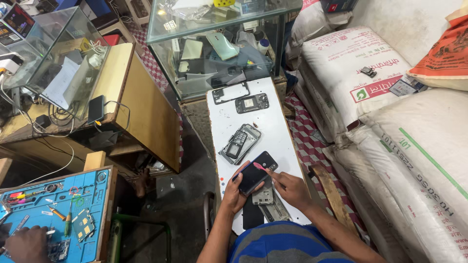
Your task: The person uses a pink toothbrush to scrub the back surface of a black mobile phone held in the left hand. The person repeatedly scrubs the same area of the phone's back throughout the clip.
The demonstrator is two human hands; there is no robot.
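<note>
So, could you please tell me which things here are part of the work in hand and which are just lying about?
In hand: dark phone, left hand, right hand, phone parts under them.

Lying about: opened phones, phone frame, glass case, white sacks, blue mat.

A phone repair shop: glass display case (214, 44), dismantled phones (241, 141), tool mat (73, 209).

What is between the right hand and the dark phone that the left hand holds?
Nothing visible. The right hand already touches the dark phone with its fingertips, near a small pink piece, while the left hand holds it.
</note>
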